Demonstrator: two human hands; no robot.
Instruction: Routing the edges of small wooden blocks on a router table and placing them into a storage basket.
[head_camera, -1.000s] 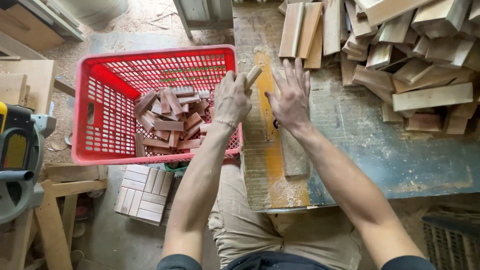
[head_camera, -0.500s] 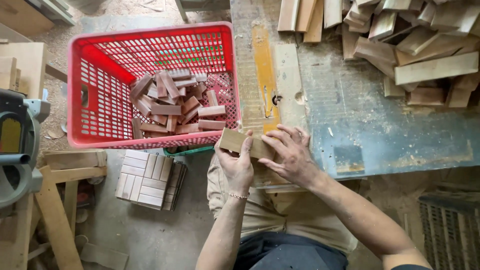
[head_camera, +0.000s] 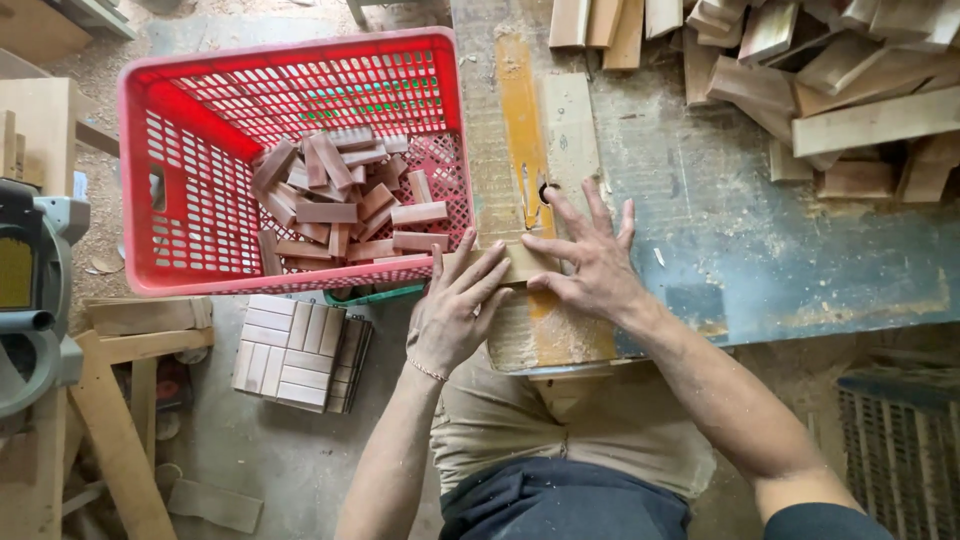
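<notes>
**Both Hands Flat on a Small Wooden Block at the Edge of the Surface**

Half a second before, the two hands had been curled around the small wooden block (head_camera: 520, 262) close to the near edge; by this moment they had spread out and lay pressed upon it, a little farther up the surface (head_camera: 760, 250). A second before, they had been raised higher, beside the crate.

The left hand (head_camera: 455, 305) rested palm down, its fingers (head_camera: 487, 272) stretched out and released across the block's left end. The right hand (head_camera: 590, 260) lay likewise flat, fingers splayed, covering the block's right end; neither hand gripped it. The block was pale, smooth-cut wood, a short rectangle, its long axis running left to right across the view, crosswise to the yellow-stained board (head_camera: 525, 140) beneath it. That board ran away from the person, dusty with sawdust and worn.

The surface was blue-grey, scuffed and powdered with dust. At its far right lay a loose heap of pale wooden offcuts (head_camera: 840, 80), rough and angular. To the left stood a red plastic crate (head_camera: 190, 200) with lattice walls, holding a jumble of reddish-brown wooden blocks (head_camera: 340, 200). Below it, on the floor, sat a tile of joined wooden slats (head_camera: 295, 350).
</notes>
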